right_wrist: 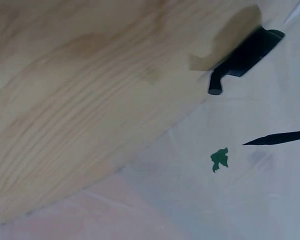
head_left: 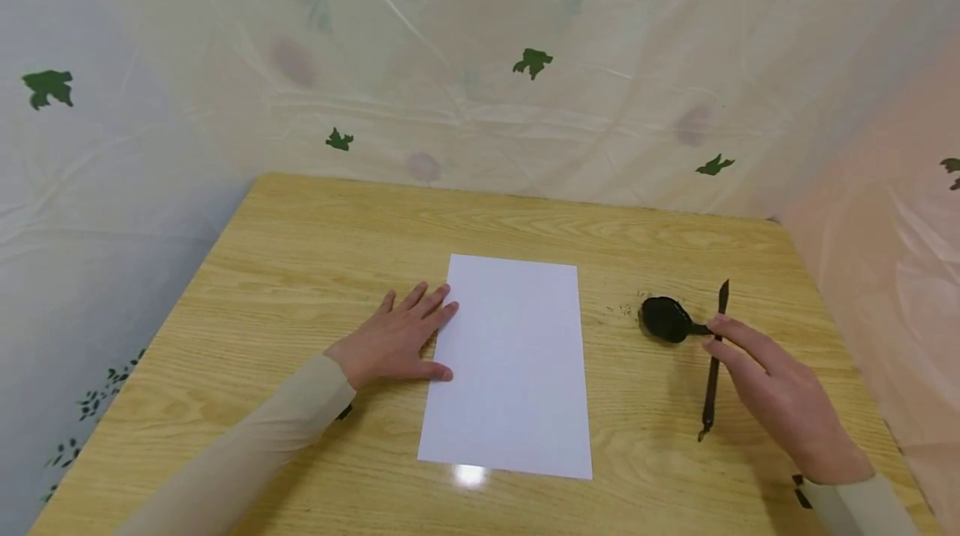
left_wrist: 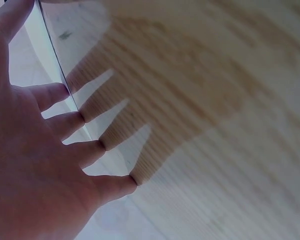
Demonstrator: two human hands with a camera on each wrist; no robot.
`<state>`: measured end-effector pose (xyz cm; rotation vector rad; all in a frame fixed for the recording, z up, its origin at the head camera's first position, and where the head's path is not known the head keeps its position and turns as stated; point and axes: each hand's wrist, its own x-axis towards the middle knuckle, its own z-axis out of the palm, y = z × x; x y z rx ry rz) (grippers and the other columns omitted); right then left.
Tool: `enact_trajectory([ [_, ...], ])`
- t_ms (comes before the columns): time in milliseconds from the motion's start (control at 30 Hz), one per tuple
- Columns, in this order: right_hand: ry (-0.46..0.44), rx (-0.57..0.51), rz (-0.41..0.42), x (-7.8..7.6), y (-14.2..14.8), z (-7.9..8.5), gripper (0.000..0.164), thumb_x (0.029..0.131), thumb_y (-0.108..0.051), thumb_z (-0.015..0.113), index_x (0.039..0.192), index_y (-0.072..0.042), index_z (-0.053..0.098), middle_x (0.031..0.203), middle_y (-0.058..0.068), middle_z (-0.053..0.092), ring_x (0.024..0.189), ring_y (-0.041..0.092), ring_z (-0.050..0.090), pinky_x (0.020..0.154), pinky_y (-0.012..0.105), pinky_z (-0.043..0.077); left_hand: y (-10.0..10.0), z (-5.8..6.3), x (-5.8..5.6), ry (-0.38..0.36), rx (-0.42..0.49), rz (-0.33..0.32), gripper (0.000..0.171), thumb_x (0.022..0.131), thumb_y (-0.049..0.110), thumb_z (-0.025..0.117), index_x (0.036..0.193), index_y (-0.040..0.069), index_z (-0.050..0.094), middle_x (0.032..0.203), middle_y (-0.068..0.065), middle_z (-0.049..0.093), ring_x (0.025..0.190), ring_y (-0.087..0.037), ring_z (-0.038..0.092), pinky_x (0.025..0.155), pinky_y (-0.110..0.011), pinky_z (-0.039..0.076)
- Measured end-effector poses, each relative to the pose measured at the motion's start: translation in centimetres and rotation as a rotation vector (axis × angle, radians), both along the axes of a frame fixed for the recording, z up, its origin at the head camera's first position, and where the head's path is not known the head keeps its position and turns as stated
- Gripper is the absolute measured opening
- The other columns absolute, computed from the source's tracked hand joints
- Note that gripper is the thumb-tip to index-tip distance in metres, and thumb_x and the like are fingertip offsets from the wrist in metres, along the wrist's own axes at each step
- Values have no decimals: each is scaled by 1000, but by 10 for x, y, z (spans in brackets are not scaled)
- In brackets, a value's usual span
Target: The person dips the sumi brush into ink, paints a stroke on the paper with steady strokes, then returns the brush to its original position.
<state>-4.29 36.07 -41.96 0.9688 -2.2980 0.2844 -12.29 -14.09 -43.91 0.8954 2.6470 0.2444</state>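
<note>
A white sheet of paper (head_left: 513, 369) lies on the wooden table. My left hand (head_left: 393, 344) rests at its left edge, fingers spread, with the fingertips and thumb on the sheet; the left wrist view shows the same hand (left_wrist: 45, 145) flat with straight fingers. To the right, my right hand (head_left: 783, 398) pinches a dark calligraphy brush (head_left: 712, 386) around its middle, the pointed tip away from me. Just left of the brush sits a black ink dish (head_left: 666, 319) with a short handle. In the right wrist view the brush tip (right_wrist: 270, 140) appears apart from the dish (right_wrist: 250, 52).
Dark specks (head_left: 626, 309) mark the table beside the dish. A pale cloth (head_left: 450, 61) with green leaf-like shapes hangs behind the table (head_left: 337, 227) and along both sides. Bare wood lies between the paper and the dish.
</note>
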Motion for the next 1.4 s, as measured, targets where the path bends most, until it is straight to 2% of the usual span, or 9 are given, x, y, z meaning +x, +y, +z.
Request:
enact_trajectory([
  [167,159,-143,-25,-4,-17,11,38,114,-19,39,113,7,67,116,24,69,139,-1,45,107,10,35,0,1,0,-5,26,-1,101,91,70,65,166,14,26,173,-11,12,158,-41,6,117,-73,14],
  [200,164,-178,-21,-5,-20,14,37,114,-18,41,111,8,67,114,26,69,138,-2,45,109,10,32,0,1,0,-5,31,-2,101,91,70,65,166,13,27,173,-12,13,158,-41,6,117,-73,14],
  [433,228,-335,-61,-9,-31,21,36,112,-22,49,108,9,67,107,25,72,125,-6,54,100,5,37,2,1,1,-7,24,-1,102,90,71,64,166,14,26,173,-11,12,158,-41,5,117,-73,14],
  [633,259,-614,21,-15,-47,26,30,104,-14,66,100,15,69,101,28,73,113,10,70,96,15,49,1,-1,1,-11,27,2,102,90,71,64,166,14,26,173,-11,12,158,-41,5,117,-73,13],
  [700,275,-693,20,-18,-52,28,27,101,-11,69,98,16,69,100,28,73,108,14,73,95,18,51,1,-1,1,-11,27,5,102,90,71,64,166,14,26,173,-11,12,158,-41,5,117,-73,13],
  [867,242,-723,-84,-19,-54,31,23,101,-6,67,101,18,68,101,28,72,105,2,70,91,13,50,1,-2,0,-12,21,8,102,90,71,65,166,14,26,173,-10,11,158,-40,4,117,-73,13],
  [1033,162,-790,-138,-21,-51,31,21,100,1,65,108,20,63,107,17,75,104,4,72,90,13,51,1,0,0,-21,28,15,102,90,70,65,166,15,26,173,-10,11,158,-40,4,117,-74,13],
  [1233,110,-883,-93,-28,-48,27,23,98,9,63,112,24,53,106,20,71,103,7,72,92,19,54,1,-2,0,-19,42,16,102,90,69,67,166,15,27,173,-10,12,158,-40,5,117,-74,13],
  [1400,29,-999,-28,-35,-42,20,24,96,16,60,114,27,49,105,15,69,97,13,73,90,22,56,1,-3,-1,-18,48,14,102,89,69,67,166,14,27,173,-10,13,158,-40,5,116,-74,13],
])
